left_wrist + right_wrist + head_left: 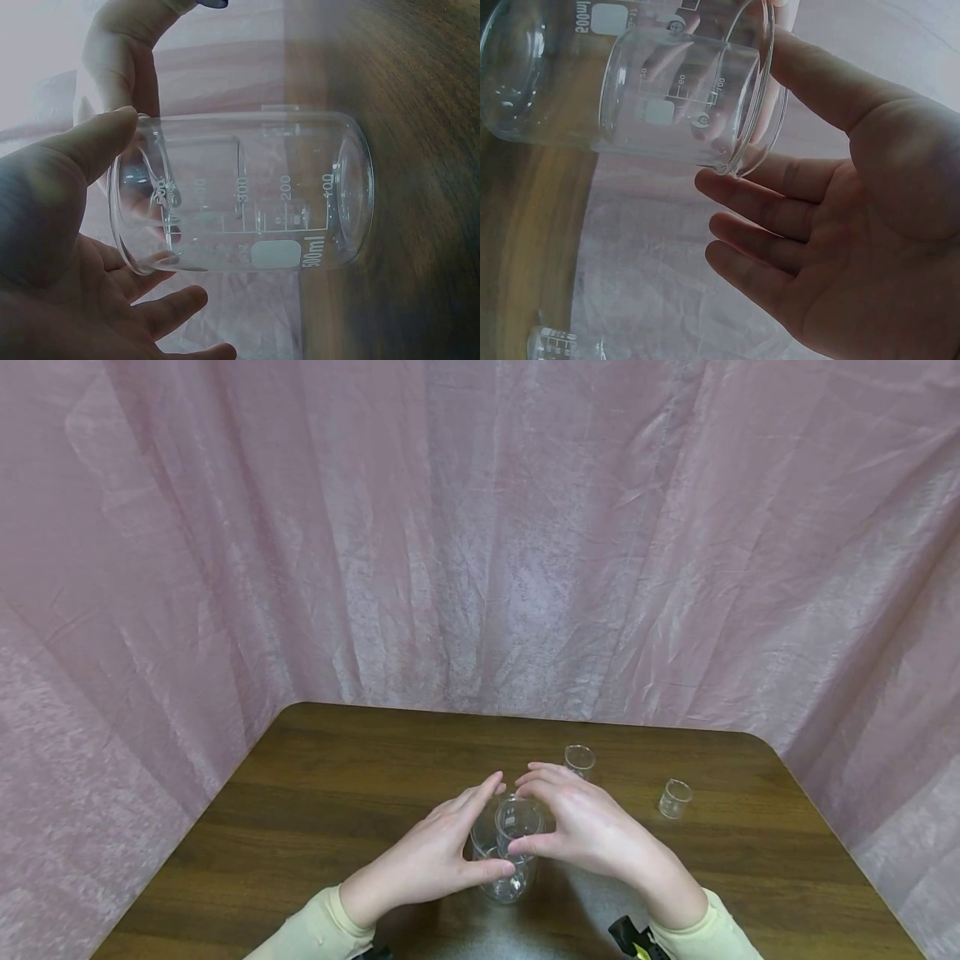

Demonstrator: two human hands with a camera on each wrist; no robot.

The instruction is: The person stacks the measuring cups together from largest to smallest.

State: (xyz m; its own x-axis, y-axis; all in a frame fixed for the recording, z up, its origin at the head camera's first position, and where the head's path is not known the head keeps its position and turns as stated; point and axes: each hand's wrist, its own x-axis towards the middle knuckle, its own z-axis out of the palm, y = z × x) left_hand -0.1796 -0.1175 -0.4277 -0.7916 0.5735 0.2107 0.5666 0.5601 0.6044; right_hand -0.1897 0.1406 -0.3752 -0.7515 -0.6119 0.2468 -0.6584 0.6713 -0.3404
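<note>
A large clear glass beaker (502, 890), marked 500ml in the left wrist view, stands on the table before me. Inside its upper part is a smaller glass beaker (656, 135), well above the large one's base. My right hand (585, 822) pinches the smaller beaker near its rim between thumb and fingers, and its other fingers spread out in the right wrist view. From the left, my left hand (431, 852) holds the large beaker round its rim, thumb across the near side and fingers along the far side.
Beyond my right hand stands a small glass beaker (580, 757), partly hidden by that hand. Another tiny beaker (675, 798) is farther right. The brown wooden table (360, 752) has rounded far corners, and a pink curtain (480, 568) hangs behind it.
</note>
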